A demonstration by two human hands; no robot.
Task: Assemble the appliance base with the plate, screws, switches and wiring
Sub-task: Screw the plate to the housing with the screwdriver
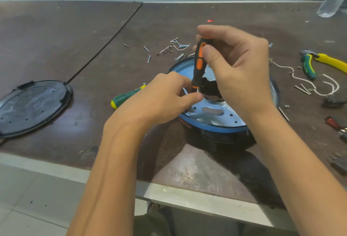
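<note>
Near bench point(56, 29) edge, centre-right: appliance base point(216, 129), blue-rimmed, perforated plate point(212, 117) seated inside. Right hand point(238, 66), above base: fingers wrapped round black-and-orange screwdriver point(199, 63), long axis near upright, tip down toward plate's left edge. Left hand point(161, 96), nearer that edge: fingers curled at the hidden tip; what they pinch, cannot tell. Loose screws point(148, 58) beyond.

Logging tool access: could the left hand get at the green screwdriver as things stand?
Probably yes: the green screwdriver lies beside the left hand, handle uncovered, though that hand is busy at the base.
</note>
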